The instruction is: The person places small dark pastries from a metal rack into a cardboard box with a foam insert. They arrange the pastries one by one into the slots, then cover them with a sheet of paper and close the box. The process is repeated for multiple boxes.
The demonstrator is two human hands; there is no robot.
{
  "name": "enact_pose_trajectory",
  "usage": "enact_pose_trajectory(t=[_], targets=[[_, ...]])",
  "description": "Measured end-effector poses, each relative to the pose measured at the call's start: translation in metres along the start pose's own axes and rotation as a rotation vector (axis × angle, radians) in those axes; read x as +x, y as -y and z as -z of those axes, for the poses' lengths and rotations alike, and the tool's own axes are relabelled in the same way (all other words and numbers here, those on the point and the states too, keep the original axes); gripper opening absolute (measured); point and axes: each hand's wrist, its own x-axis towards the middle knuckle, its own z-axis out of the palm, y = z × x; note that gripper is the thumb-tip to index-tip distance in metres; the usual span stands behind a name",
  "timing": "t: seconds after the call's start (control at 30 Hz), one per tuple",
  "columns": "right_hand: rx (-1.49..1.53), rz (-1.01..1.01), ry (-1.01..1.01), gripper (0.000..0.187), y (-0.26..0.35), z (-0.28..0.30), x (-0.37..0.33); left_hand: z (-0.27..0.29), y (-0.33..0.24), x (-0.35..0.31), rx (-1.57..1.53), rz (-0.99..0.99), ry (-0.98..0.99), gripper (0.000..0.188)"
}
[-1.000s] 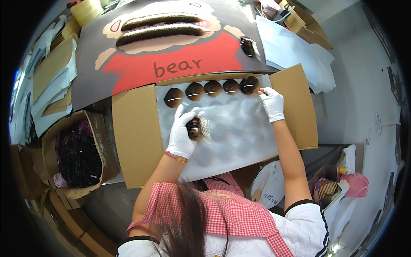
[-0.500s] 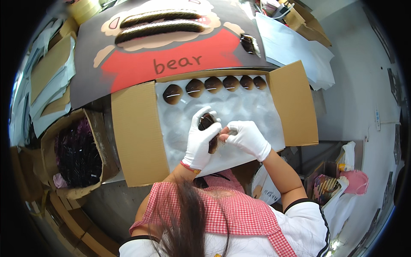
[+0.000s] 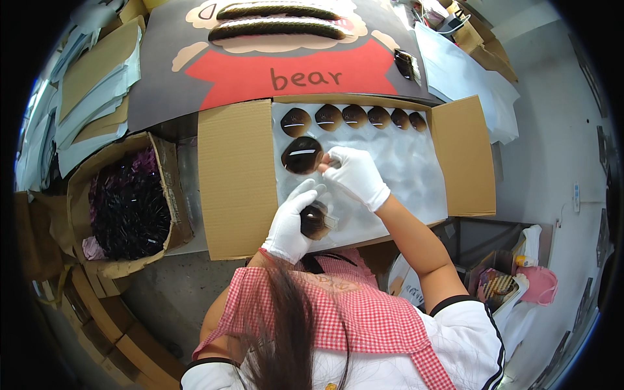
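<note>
My left hand (image 3: 286, 227), in a white glove, curls around a small stack of brown-tinted sunglass lenses (image 3: 314, 221) low over the carton. The gloved right hand (image 3: 356, 174) has bare fingertips, pinched together at the right edge of a larger-looking dark lens (image 3: 302, 155). That lens is at the left of the carton, just nearer than the back row; whether it rests on the sheet I cannot tell. Along the back runs a row of several gradient brown lenses (image 3: 354, 116). They lie on a whitish, translucent sheet (image 3: 396, 169) with faint round shapes showing in it.
The open cardboard carton has its flaps (image 3: 235, 185) folded out. Beyond it, a printed mat (image 3: 234, 81) bears two long rows of lenses (image 3: 279, 28) and a small lens stack (image 3: 404, 64). At left stands a box of dark shiny pieces (image 3: 170, 195); paper sheets (image 3: 465, 84) lie at right.
A lens has come off the stack to the left of the carton, at my right fingertips. My left hand has dropped nearer with the stack. The whole view has shifted slightly.
</note>
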Motion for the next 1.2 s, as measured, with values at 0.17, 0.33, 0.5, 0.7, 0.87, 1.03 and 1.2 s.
enact_pose_trajectory(t=[0.17, 0.33, 0.5, 0.7, 0.87, 1.03, 1.2], targets=[[-0.385, 0.038, -0.239, 0.015, -0.048, 0.036, -0.009, -0.003, 0.004, 0.006, -0.179, 0.063, 0.033, 0.044], [-0.382, -0.112, -0.378, 0.016, -0.104, 0.084, -0.037, -0.010, 0.009, 0.021, 0.044, -0.078, 0.109, 0.052], [-0.382, -0.212, -0.493, 0.018, -0.141, 0.118, -0.060, -0.026, 0.008, 0.043, 0.166, -0.172, 0.140, 0.053], [-0.620, -0.264, -0.567, 0.016, -0.159, 0.156, -0.074, -0.045, 0.019, 0.058, 0.221, -0.194, 0.229, 0.058], [-0.406, -0.248, -0.427, 0.017, -0.110, 0.143, -0.084, -0.061, 0.036, 0.055, 0.206, -0.182, 0.244, 0.058], [0.102, -0.159, 0.043, 0.020, -0.023, 0.068, -0.108, -0.059, 0.050, 0.040, 0.279, -0.276, 0.223, 0.044], [0.061, -0.231, 0.208, 0.021, -0.001, 0.037, -0.099, -0.025, 0.049, 0.007, 0.378, -0.274, 0.135, 0.036]])
